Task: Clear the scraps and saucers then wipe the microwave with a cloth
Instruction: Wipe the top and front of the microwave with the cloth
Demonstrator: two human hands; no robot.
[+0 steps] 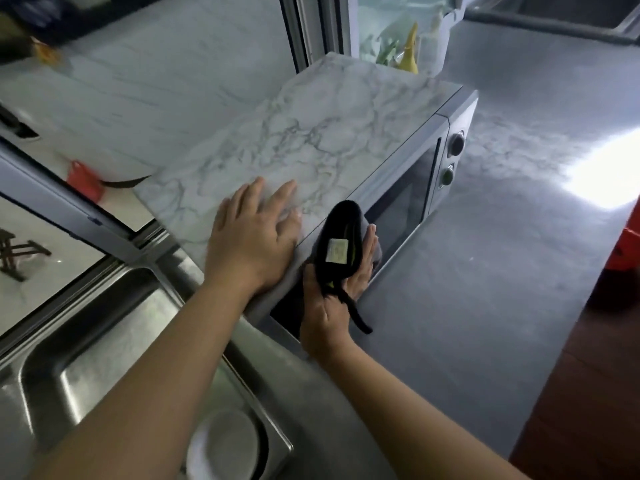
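The microwave (408,202) stands on the grey counter, its top covered in a marble pattern (311,133). My left hand (254,237) lies flat on the near corner of that top, fingers spread. My right hand (332,289) presses a grey and black cloth (341,237) with a white label against the microwave's front door, thumb over the cloth's lower end. A black strap of the cloth hangs down. A white saucer (225,445) lies in the steel sink (86,358) below my left forearm.
The grey counter (485,271) stretches to the right of the microwave. A red object (85,180) sits by the window frame at left. Bottles and a yellow item (410,50) stand behind the microwave. A wooden floor (588,393) shows at lower right.
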